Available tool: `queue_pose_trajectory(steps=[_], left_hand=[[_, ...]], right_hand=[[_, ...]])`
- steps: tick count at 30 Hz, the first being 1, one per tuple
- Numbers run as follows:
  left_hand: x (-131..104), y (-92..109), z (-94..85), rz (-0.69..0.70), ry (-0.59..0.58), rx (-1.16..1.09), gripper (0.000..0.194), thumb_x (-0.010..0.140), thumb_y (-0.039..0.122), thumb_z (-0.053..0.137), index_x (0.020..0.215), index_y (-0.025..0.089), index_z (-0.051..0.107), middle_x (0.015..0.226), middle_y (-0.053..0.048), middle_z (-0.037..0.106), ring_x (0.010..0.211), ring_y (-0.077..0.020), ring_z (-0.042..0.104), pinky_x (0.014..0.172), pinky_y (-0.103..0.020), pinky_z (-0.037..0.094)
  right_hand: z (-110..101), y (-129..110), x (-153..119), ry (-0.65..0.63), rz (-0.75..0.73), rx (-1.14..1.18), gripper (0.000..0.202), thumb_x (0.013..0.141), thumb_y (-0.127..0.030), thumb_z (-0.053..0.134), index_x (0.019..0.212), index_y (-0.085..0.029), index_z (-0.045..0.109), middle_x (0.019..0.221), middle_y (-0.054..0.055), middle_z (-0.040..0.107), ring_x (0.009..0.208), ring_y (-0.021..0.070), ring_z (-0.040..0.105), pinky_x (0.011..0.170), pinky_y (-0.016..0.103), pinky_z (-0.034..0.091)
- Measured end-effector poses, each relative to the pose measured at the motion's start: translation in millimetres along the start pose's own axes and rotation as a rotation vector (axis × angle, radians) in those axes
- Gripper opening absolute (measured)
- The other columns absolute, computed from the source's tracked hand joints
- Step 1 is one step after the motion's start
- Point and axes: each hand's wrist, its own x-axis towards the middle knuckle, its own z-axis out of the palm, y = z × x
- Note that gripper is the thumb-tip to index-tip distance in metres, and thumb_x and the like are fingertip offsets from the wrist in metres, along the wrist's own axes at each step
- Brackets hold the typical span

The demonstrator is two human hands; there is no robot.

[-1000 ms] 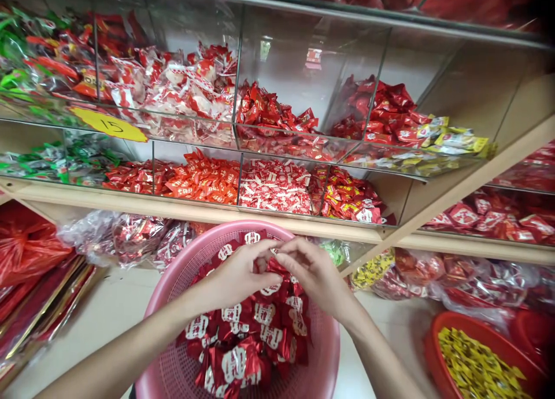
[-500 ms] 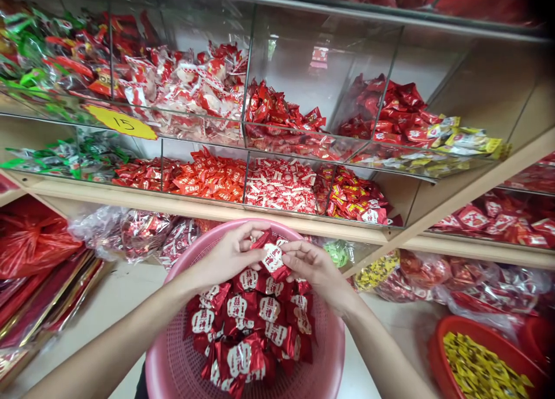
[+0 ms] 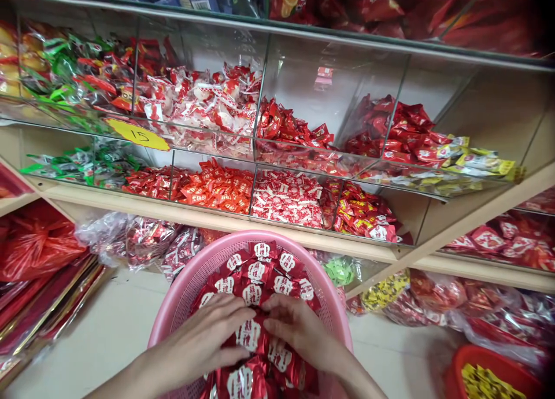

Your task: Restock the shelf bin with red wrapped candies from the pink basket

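A round pink plastic basket (image 3: pixel 173 295) holds many shiny dark red wrapped packets with white labels bearing red characters. My left hand (image 3: pixel 217 329) reaches in from the left, its fingertips at the upper edge of one red packet (image 3: pixel 249 334) and its thumb at the lower left side. From the right, my right hand (image 3: pixel 299 329) has bent fingers and thumb at that same packet's right edge. Both hands rest low among the packets, closed around this one. Some fingertips are hidden behind neighbouring wrappers.
Glass-fronted shelves (image 3: pixel 225 208) with wrapped sweets in compartments stand ahead, a yellow "15" tag (image 3: pixel 139 135) on them. Clear bags (image 3: pixel 151 237) lie beneath. A red tub (image 3: pixel 459 364) of yellow packets is at lower right. Red and gold flat packs (image 3: pixel 47 306) lie left.
Both hands have come down and nearer from the basket's far side, where they pinched a raised packet. More packets now show at the far side. The view has tilted up slightly.
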Motion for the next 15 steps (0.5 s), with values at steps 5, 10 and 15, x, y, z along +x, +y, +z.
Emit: queue_pose_trajectory(steps=[5,10,15], left_hand=[[7,-35,-19.6,-0.098,0.171,0.060,0.044,0.082,0.039,0.056,0.124,0.029,0.049,0.126,-0.007,0.055,0.119,-0.0282,0.045,0.099,-0.048,0.035],[20,-52,-18.5,-0.115,0.181,0.066,0.038,0.080,0.038,0.058,0.115,0.024,0.054,0.117,-0.009,0.059,0.111,-0.0284,0.051,0.093,-0.042,0.039],[18,-58,-9.5,-0.091,0.163,-0.003,0.031,0.077,0.032,0.061,0.106,0.020,0.058,0.115,-0.012,0.060,0.109,-0.0294,0.052,0.090,-0.039,0.041]], right_hand=[[-11,-5,-5,0.221,-0.125,-0.157,0.030,0.080,-0.039,0.057,0.104,-0.020,0.058,0.085,0.005,0.063,0.072,0.0159,0.060,0.059,0.028,0.051],[-20,-5,-15,0.243,-0.099,-0.099,0.032,0.080,-0.043,0.056,0.102,-0.019,0.058,0.080,0.004,0.064,0.069,0.0165,0.060,0.063,0.031,0.051],[-31,5,-28,0.316,-0.072,-0.002,0.032,0.078,-0.043,0.060,0.101,-0.021,0.061,0.080,0.004,0.066,0.069,0.0178,0.062,0.061,0.031,0.051]])
